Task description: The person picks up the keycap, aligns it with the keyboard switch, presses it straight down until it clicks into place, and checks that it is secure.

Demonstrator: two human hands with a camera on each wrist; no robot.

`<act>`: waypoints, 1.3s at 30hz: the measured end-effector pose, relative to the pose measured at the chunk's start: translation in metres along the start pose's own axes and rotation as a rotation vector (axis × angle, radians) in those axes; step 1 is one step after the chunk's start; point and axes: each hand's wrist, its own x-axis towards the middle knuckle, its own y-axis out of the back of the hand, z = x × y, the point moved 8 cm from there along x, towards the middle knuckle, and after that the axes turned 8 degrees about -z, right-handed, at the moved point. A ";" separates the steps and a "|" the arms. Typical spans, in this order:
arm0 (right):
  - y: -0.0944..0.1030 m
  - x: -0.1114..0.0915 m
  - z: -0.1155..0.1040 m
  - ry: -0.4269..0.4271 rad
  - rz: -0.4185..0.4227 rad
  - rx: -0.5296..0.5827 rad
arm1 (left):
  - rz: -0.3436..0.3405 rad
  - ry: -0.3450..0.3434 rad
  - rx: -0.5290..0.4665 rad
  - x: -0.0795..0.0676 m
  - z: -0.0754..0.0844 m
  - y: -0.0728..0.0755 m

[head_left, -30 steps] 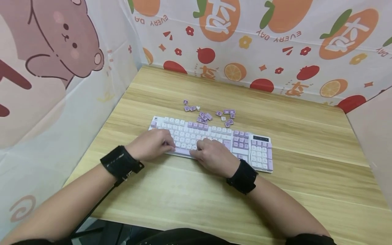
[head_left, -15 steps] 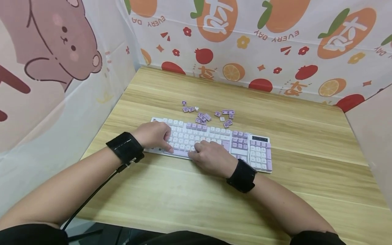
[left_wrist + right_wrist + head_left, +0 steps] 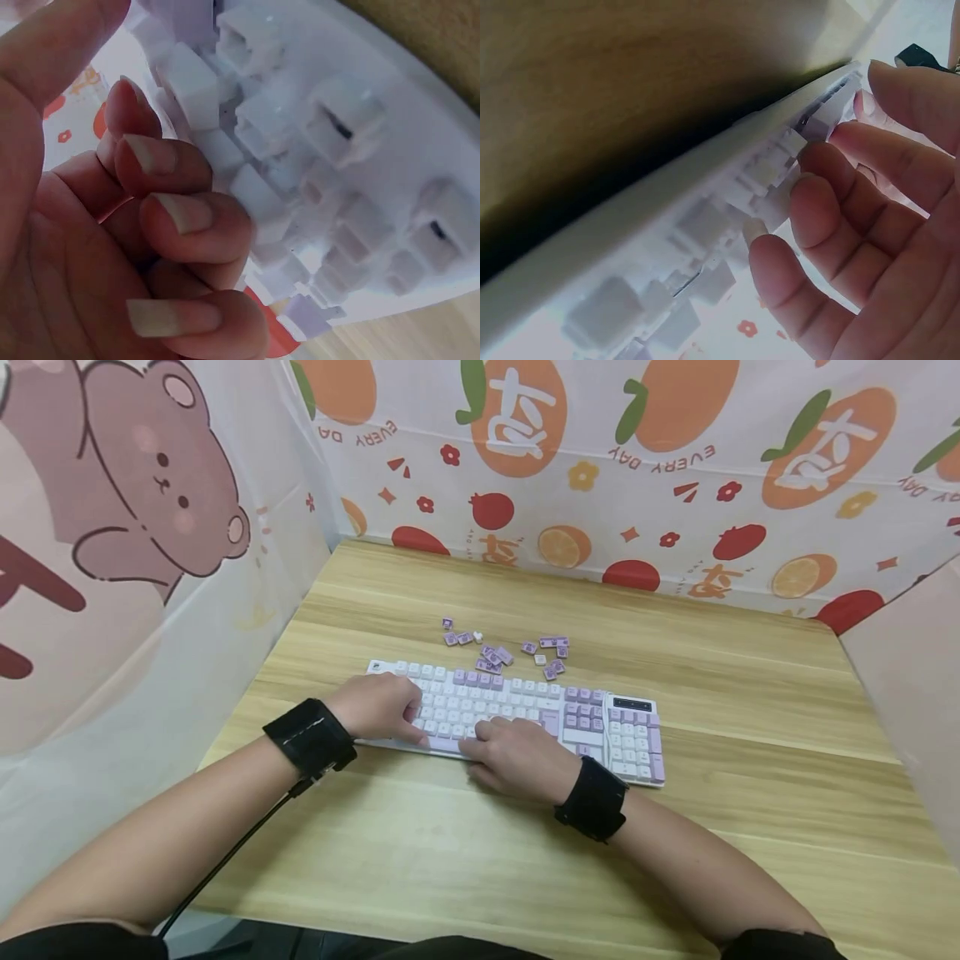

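Note:
A white and purple keyboard (image 3: 517, 702) lies on the wooden table. My left hand (image 3: 378, 706) is over its left end, the thumb stretched onto the long purple space bar (image 3: 447, 745) and the other fingers loosely bent. Under that hand, the left wrist view shows bare key switches (image 3: 345, 120) without caps along the front corner. My right hand (image 3: 521, 760) is at the front edge, its fingertips at the right end of the space bar. More bare switches (image 3: 697, 225) show in the right wrist view, beside relaxed, slightly bent fingers. Neither hand grips anything.
Loose purple and white keycaps (image 3: 493, 656) lie scattered behind the keyboard. A white cable (image 3: 606, 735) crosses it near the number pad. Printed cloth (image 3: 562, 485) hangs behind the table, and a black cable (image 3: 232, 852) runs from my left wrist strap.
My left hand has shifted left and its thumb has straightened out along the space bar. The right hand stays near the same spot, its lower fingers spread out more. The head view has tilted slightly.

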 end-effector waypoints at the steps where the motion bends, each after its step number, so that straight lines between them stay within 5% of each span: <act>1: 0.000 0.000 0.000 -0.002 0.003 -0.004 | 0.005 -0.004 0.005 0.000 0.001 0.000; 21: 0.006 0.001 -0.005 -0.031 -0.054 -0.011 | 0.042 -0.008 0.019 0.003 0.019 0.003; 39: -0.005 0.002 0.003 -0.115 -0.047 0.215 | -0.015 -0.099 -0.062 0.004 0.014 -0.012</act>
